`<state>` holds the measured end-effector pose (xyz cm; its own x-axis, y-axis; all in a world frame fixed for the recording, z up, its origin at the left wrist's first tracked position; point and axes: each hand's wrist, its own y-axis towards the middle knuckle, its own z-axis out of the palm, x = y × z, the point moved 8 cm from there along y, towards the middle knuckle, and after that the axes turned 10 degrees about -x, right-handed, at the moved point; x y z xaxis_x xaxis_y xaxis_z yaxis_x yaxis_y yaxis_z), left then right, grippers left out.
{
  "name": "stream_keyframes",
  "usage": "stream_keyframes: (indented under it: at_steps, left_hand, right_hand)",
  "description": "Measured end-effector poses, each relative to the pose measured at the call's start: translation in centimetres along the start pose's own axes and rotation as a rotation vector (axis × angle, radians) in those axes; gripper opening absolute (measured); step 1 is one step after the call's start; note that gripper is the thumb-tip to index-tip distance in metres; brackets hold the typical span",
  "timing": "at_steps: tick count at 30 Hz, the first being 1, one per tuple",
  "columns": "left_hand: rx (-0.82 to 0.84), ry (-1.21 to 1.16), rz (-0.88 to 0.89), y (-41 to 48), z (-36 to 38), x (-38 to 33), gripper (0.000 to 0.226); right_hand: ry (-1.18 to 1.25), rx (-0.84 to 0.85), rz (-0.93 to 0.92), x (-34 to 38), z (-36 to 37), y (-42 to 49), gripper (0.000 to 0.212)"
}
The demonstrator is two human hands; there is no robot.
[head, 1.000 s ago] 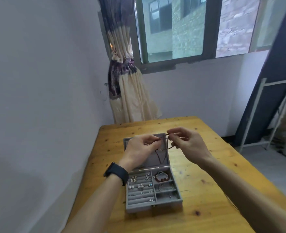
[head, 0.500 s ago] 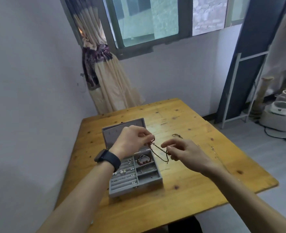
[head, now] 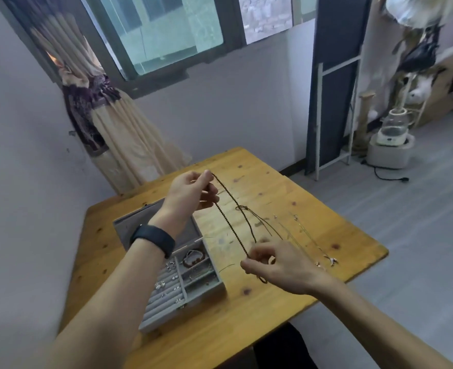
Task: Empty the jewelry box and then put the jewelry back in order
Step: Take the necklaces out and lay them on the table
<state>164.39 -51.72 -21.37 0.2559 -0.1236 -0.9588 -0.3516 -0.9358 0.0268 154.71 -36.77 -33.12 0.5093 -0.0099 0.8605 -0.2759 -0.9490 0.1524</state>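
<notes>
Brown beaded necklace [head: 226,222] is stretched above the tabletop [head: 286,198], beside the open jewelry box [head: 164,304] — left hand [head: 193,193] keeps a pinch grip on its far end, right hand [head: 281,265] on the near end. Risk: its knotted tail could snag the thin chains [head: 308,235] lying alongside when lowered.

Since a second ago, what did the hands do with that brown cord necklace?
The left hand and right hand moved apart, pulling the cord necklace out long and carrying it right, off the jewelry box and over the table. Both still pinch it. It stayed open with rings and bracelet inside.
</notes>
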Motion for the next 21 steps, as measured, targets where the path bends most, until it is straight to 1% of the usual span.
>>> stream_keyframes:
  at_steps: [5, 7, 9, 11, 13, 14, 16, 17, 19, 21]
  left_hand:
    - [-0.056, -0.002, -0.024, 2.4, -0.1, 0.5, 0.019]
    - [-0.073, 0.004, -0.046, 3.4, 0.2, 1.4, 0.018]
    - [-0.089, 0.003, -0.096, 4.0, 0.7, 2.7, 0.018]
    - [-0.070, -0.058, -0.180, 4.5, 1.8, 4.3, 0.017]
    - [-0.044, -0.070, -0.213, 5.0, 3.0, 5.9, 0.018]
    - [-0.046, 0.020, -0.167, 5.6, 3.4, 6.6, 0.020]
    - [-0.038, 0.344, 0.016, 7.0, 4.5, 7.9, 0.023]
    - [-0.012, 0.459, 0.080, 7.3, 5.3, 8.6, 0.020]
    - [0.064, 0.563, 0.122, 7.7, 7.2, 10.9, 0.015]
    - [0.086, 0.662, 0.149, 8.3, 8.8, 13.4, 0.015]
  right_hand:
    - [-0.034, -0.202, 0.025, -3.3, -1.1, -2.6, 0.019]
    - [-0.044, -0.240, 0.021, -4.7, -0.7, -3.9, 0.015]
    - [-0.044, -0.290, 0.019, -5.9, -0.3, -5.2, 0.023]
    - [-0.055, -0.337, 0.021, -6.9, 0.0, -6.4, 0.030]
    - [-0.061, -0.378, 0.025, -7.7, 0.1, -7.4, 0.032]
    - [-0.074, -0.409, 0.013, -7.8, 0.0, -7.8, 0.032]
    - [-0.174, -0.461, -0.034, -8.0, 0.0, -8.3, 0.028]
    - [-0.241, -0.472, -0.049, -8.2, 0.2, -8.4, 0.024]
    - [-0.352, -0.478, -0.049, -8.9, 0.7, -8.5, 0.014]
    - [-0.456, -0.476, -0.039, -9.6, 1.2, -8.4, 0.010]
